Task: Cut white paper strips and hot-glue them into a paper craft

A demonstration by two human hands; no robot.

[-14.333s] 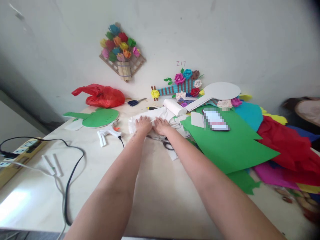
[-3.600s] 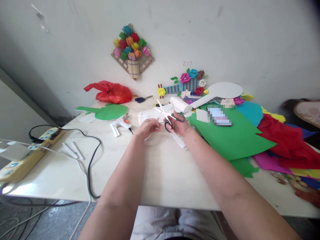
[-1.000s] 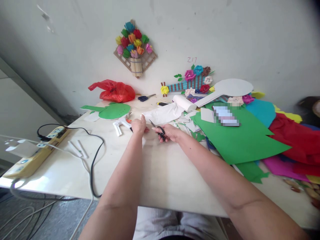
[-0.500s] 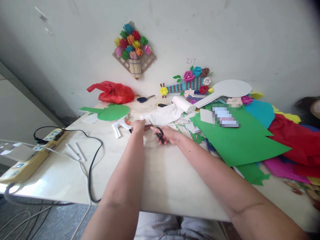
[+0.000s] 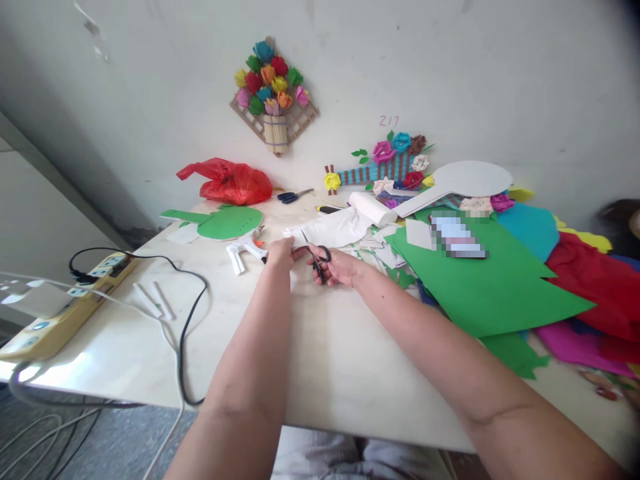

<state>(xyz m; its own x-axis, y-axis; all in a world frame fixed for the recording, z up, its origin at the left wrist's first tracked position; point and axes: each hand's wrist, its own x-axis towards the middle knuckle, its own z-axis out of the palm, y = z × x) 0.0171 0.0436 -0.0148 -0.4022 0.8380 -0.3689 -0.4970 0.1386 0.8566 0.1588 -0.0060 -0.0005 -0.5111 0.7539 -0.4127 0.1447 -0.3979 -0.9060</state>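
Observation:
My right hand [image 5: 333, 265] is closed on black-handled scissors [image 5: 319, 261], whose blades point up and to the left, over the near edge of a white sheet. That thin white sheet [image 5: 330, 229] runs from a white roll [image 5: 373, 209] toward my left hand [image 5: 283, 253]. The fingers of my left hand are pressed together at the sheet's left end; most of them are hidden behind the hand. Just left of it lies a white glue gun [image 5: 245, 250] with an orange part near its tip.
Green paper [image 5: 500, 287] with a phone [image 5: 459, 235] on it lies at the right, by coloured sheets. A green round piece [image 5: 230, 222], a red bag [image 5: 233, 182] and blue scissors [image 5: 295, 196] stand behind. A power strip [image 5: 65, 313] and cables are at left.
The scissors' blades have swung a little more upright, and my right hand has turned slightly. The whole view has shifted a little.

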